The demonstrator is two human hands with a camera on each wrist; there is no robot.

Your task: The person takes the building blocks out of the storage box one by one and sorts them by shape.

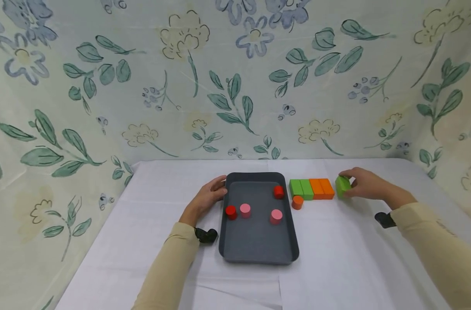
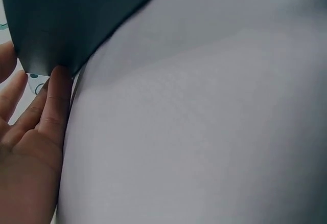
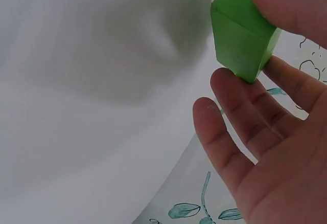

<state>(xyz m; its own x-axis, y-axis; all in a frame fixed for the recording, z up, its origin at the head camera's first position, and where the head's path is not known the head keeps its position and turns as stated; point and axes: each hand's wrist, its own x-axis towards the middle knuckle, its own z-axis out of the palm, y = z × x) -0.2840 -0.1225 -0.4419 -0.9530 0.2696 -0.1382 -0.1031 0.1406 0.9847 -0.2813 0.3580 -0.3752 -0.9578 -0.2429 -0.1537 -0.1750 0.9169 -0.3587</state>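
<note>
My right hand [image 1: 368, 184] pinches a green block [image 1: 343, 186] between thumb and fingers, right of a row of blocks. In the right wrist view the green block [image 3: 245, 32] is tilted, with the thumb on one side and fingertips under it; the other fingers of the right hand [image 3: 276, 132] are spread. My left hand [image 1: 208, 197] touches the left rim of a dark grey tray [image 1: 254, 245]. In the left wrist view, the nearly straight fingers of the left hand [image 2: 36, 127] rest against the tray's outer wall [image 2: 61, 24].
Inside the tray lie red cylinders [image 1: 278, 192] and pink cylinders [image 1: 275, 217]. Right of it stand two green blocks [image 1: 301, 189] and two orange blocks [image 1: 322, 189] side by side, with an orange cylinder [image 1: 297, 202] in front. A floral cloth [image 1: 227, 86] hangs behind the white table [image 1: 336, 258].
</note>
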